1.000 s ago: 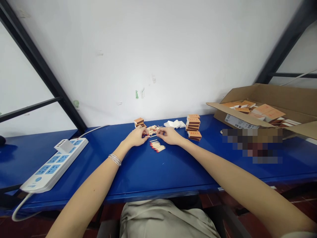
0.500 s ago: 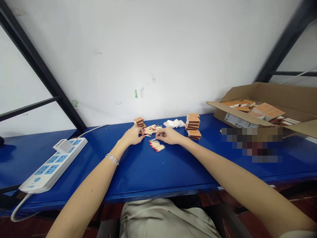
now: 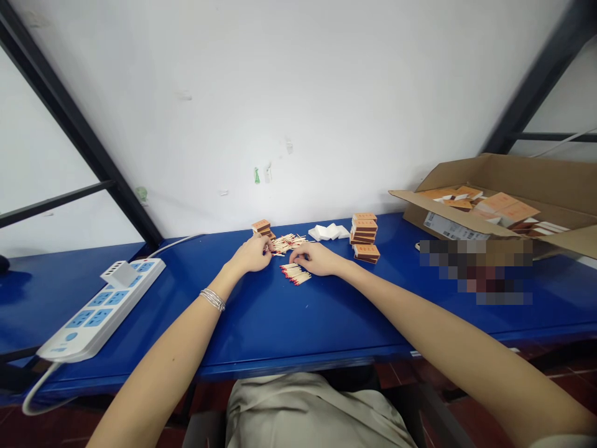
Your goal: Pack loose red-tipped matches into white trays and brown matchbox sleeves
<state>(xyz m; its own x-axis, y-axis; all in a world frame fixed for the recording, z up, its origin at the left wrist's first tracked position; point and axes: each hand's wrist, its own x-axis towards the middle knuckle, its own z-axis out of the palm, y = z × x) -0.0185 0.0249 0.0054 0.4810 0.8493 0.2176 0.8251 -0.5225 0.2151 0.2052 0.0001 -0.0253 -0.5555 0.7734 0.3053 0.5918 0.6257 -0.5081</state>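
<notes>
A loose heap of red-tipped matches [image 3: 290,242] lies on the blue table. My left hand [image 3: 254,254] is at the heap's left edge, its thumb and fingertips closed on a match. In front of the heap, other matches are laid side by side in a slanting row [image 3: 297,274], red heads toward the left. Over the far end of this row is my right hand [image 3: 314,257], thumb and forefinger pinched on a match that its fingers mostly cover. Behind my left hand, a small stack of matchboxes [image 3: 262,228] is partly hidden.
White folded pieces [image 3: 329,232] lie behind my right hand, left of a taller matchbox stack [image 3: 364,233]. An open cardboard box [image 3: 459,227] with many matchboxes stands at right, beside a blurred-out patch. A white power strip [image 3: 105,308] is on the left.
My right hand has moved slightly left and nearer to me, from beside the heap to the far end of the match row. My left hand has barely shifted at the heap.
</notes>
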